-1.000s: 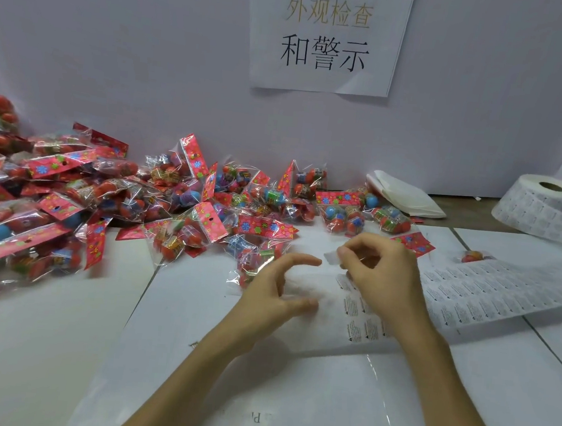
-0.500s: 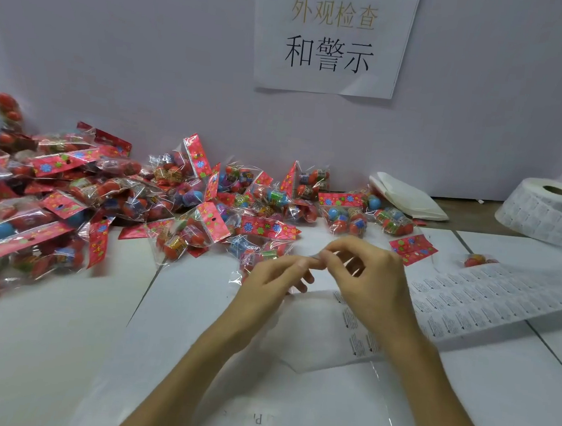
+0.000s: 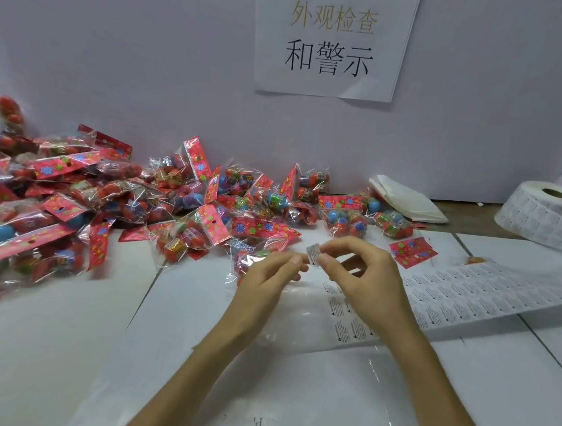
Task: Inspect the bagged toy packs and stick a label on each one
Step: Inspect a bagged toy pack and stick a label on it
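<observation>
A heap of clear bagged toy packs (image 3: 109,203) with red flowered headers covers the table's left and back. A small white label (image 3: 312,254) is held up above the table, pinched between the fingertips of my right hand (image 3: 365,282). My left hand (image 3: 266,280) meets it from the left, its fingertips touching the label's edge. Beneath my hands lies the label strip (image 3: 471,293), unrolled from a roll (image 3: 544,210) at the far right. One toy pack (image 3: 251,261) lies just behind my left hand.
A folded white sheet (image 3: 407,201) lies near the back wall. A loose red header card (image 3: 413,251) and a small orange toy (image 3: 476,260) sit right of my hands. A printed sign (image 3: 330,42) hangs on the wall. A clear plastic sheet (image 3: 290,385) covers the near table.
My right hand peeled a label off the strip and lifted it. My left hand rose from the backing sheet and came up to the label's left edge.
</observation>
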The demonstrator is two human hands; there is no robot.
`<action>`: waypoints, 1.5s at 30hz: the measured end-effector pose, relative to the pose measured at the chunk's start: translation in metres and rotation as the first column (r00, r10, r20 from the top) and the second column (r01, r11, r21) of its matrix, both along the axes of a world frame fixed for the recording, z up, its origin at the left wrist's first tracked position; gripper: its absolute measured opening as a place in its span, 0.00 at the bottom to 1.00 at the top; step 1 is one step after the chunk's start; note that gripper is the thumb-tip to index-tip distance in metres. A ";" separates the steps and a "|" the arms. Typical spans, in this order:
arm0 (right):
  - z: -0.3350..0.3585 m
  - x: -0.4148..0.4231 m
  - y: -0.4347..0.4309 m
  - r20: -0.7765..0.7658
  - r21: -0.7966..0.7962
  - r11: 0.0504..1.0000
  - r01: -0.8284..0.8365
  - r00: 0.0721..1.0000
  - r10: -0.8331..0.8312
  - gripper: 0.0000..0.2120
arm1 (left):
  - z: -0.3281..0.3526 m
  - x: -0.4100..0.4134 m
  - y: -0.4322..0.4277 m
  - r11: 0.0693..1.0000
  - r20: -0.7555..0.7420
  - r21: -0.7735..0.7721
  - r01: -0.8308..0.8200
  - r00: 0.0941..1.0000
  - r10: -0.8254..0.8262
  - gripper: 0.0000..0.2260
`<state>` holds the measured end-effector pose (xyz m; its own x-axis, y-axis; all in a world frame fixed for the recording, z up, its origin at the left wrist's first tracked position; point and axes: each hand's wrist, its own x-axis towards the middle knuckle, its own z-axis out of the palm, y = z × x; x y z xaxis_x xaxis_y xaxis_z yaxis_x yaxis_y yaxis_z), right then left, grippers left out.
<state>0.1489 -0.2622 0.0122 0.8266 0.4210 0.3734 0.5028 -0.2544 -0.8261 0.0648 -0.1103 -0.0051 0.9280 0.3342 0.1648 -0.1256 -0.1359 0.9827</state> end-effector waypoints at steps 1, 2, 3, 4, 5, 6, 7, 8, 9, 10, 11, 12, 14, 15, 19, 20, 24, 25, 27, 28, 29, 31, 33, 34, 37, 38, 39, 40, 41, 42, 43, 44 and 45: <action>0.001 0.000 0.000 -0.002 0.001 1.000 0.011 1.000 -0.011 0.02 | -0.001 0.000 0.000 1.000 -0.003 0.026 0.002 1.000 -0.002 0.15; 0.001 0.000 0.000 -0.007 0.004 1.000 0.019 1.000 -0.019 0.02 | -0.002 0.001 0.000 0.998 -0.001 0.059 0.006 1.000 -0.006 0.14; 0.002 0.000 -0.001 -0.008 0.006 1.000 0.026 1.000 -0.026 0.02 | -0.003 0.001 0.001 0.995 0.002 0.097 0.010 1.000 -0.010 0.13; 0.002 -0.001 -0.001 -0.003 0.006 0.999 0.033 0.999 -0.033 0.02 | -0.004 0.001 0.001 0.991 0.003 0.137 0.011 1.000 -0.012 0.12; 0.002 -0.001 -0.001 0.006 0.006 0.999 0.040 0.999 -0.040 0.03 | -0.005 0.001 0.002 0.985 0.002 0.174 0.006 1.000 -0.006 0.11; 0.002 -0.002 -0.001 0.015 0.012 0.999 0.044 0.999 -0.044 0.03 | -0.006 0.001 0.003 0.977 0.000 0.211 -0.008 1.000 0.008 0.12; 0.002 -0.003 -0.001 0.024 0.029 0.999 0.044 0.999 -0.045 0.03 | -0.007 0.001 0.004 0.968 0.002 0.249 -0.033 0.999 0.033 0.12; 0.003 -0.004 0.000 0.030 0.060 0.997 0.040 0.999 -0.042 0.03 | -0.007 0.002 0.005 0.957 0.012 0.281 -0.068 0.998 0.067 0.13; 0.004 -0.004 0.000 0.031 0.097 0.995 0.033 0.999 -0.037 0.04 | -0.007 0.002 0.007 0.949 0.033 0.295 -0.113 0.994 0.108 0.13; 0.005 -0.004 -0.001 0.023 0.132 0.991 0.025 0.999 -0.028 0.04 | -0.006 0.002 0.009 0.943 0.063 0.287 -0.166 0.986 0.155 0.12; 0.006 -0.004 -0.001 0.008 0.159 0.987 0.015 1.000 -0.017 0.04 | -0.006 0.001 0.013 0.934 0.094 0.276 -0.226 0.974 0.208 0.11; 0.006 -0.004 -0.001 -0.010 0.177 0.984 0.006 1.000 -0.004 0.04 | -0.005 0.001 0.018 0.915 0.114 0.279 -0.290 0.957 0.268 0.10; 0.006 -0.003 -0.001 -0.048 0.195 0.981 -0.012 0.999 0.022 0.04 | -0.005 0.000 0.029 0.854 0.095 0.333 -0.399 0.916 0.391 0.08; 0.006 -0.003 -0.001 -0.066 0.198 0.980 -0.019 0.997 0.033 0.04 | -0.007 -0.001 0.035 0.814 0.065 0.383 -0.437 0.891 0.449 0.08; 0.003 -0.003 0.004 -0.110 0.202 0.979 -0.032 0.992 0.055 0.07 | -0.014 -0.005 0.053 0.675 -0.135 0.622 -0.397 0.795 0.592 0.21; 0.002 -0.004 0.005 -0.119 0.201 0.979 -0.034 0.991 0.059 0.08 | -0.015 -0.005 0.054 0.681 -0.187 0.638 -0.360 0.785 0.590 0.24; -0.004 -0.007 0.010 -0.164 0.180 0.983 -0.028 0.985 0.058 0.09 | -0.016 -0.002 0.052 0.778 -0.210 0.520 -0.353 0.830 0.517 0.24; -0.005 -0.008 0.012 -0.174 0.173 0.985 -0.025 0.983 0.055 0.09 | -0.016 -0.002 0.052 0.817 -0.201 0.441 -0.371 0.847 0.493 0.23; -0.007 -0.010 0.015 -0.197 0.167 0.986 -0.017 0.979 0.050 0.09 | -0.015 -0.001 0.051 0.874 -0.181 0.288 -0.391 0.874 0.451 0.23; -0.008 -0.011 0.017 -0.208 0.166 0.986 -0.012 0.977 0.047 0.11 | -0.014 -0.001 0.052 0.890 -0.171 0.222 -0.399 0.882 0.439 0.23; -0.009 -0.012 0.018 -0.217 0.163 0.987 -0.009 0.975 0.045 0.13 | -0.014 0.000 0.052 0.902 -0.164 0.152 -0.405 0.889 0.427 0.23; -0.010 -0.012 0.019 -0.236 0.149 0.989 -0.002 0.971 0.038 0.19 | -0.010 0.000 0.053 0.916 -0.164 0.013 -0.402 0.902 0.398 0.23; -0.010 -0.012 0.021 -0.264 0.145 0.989 0.016 0.964 0.023 0.25 | -0.005 -0.001 0.052 0.914 -0.162 -0.157 -0.374 0.923 0.350 0.22; -0.011 -0.011 0.021 -0.289 0.157 0.987 0.026 0.957 0.021 0.28 | -0.002 -0.002 0.051 0.903 -0.156 -0.261 -0.340 0.938 0.308 0.21; -0.011 -0.011 0.023 -0.375 0.228 0.972 0.051 0.926 0.039 0.32 | 0.006 -0.002 0.044 0.810 -0.094 -0.569 -0.141 0.990 0.106 0.23; -0.010 -0.011 0.023 -0.390 0.248 0.967 0.058 0.920 0.045 0.34 | 0.007 -0.002 0.041 0.772 -0.065 -0.632 -0.069 0.997 0.036 0.24; -0.009 -0.012 0.024 -0.395 0.260 0.964 0.057 0.917 0.053 0.36 | 0.007 -0.002 0.036 0.743 -0.037 -0.669 -0.006 0.999 -0.025 0.25; -0.008 -0.013 0.025 -0.393 0.266 0.963 0.042 0.917 0.069 0.40 | 0.007 -0.001 0.032 0.725 -0.015 -0.688 0.043 0.997 -0.074 0.25; -0.008 -0.015 0.027 -0.388 0.269 0.963 0.013 0.917 0.096 0.44 | 0.006 -0.001 0.028 0.717 0.000 -0.692 0.082 0.994 -0.113 0.25; -0.007 -0.017 0.028 -0.383 0.276 0.961 -0.018 0.915 0.127 0.47 | 0.005 -0.001 0.024 0.726 0.003 -0.680 0.106 0.990 -0.141 0.24; -0.007 -0.018 0.028 -0.379 0.287 0.957 -0.043 0.912 0.155 0.48 | 0.004 0.000 0.021 0.753 -0.011 -0.649 0.113 0.988 -0.157 0.22; -0.007 -0.019 0.029 -0.378 0.300 0.952 -0.060 0.909 0.176 0.47 | 0.003 0.000 0.019 0.792 -0.038 -0.602 0.101 0.987 -0.155 0.21; -0.007 -0.019 0.029 -0.382 0.313 0.947 -0.067 0.904 0.190 0.45 | 0.002 0.000 0.017 0.834 -0.069 -0.548 0.072 0.989 -0.131 0.21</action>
<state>0.1301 -0.2334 0.0050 0.8767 0.4599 0.1410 0.1238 0.0676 -0.9900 0.0648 -0.0932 -0.0027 0.9630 0.2459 -0.1098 -0.0070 0.4305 0.9026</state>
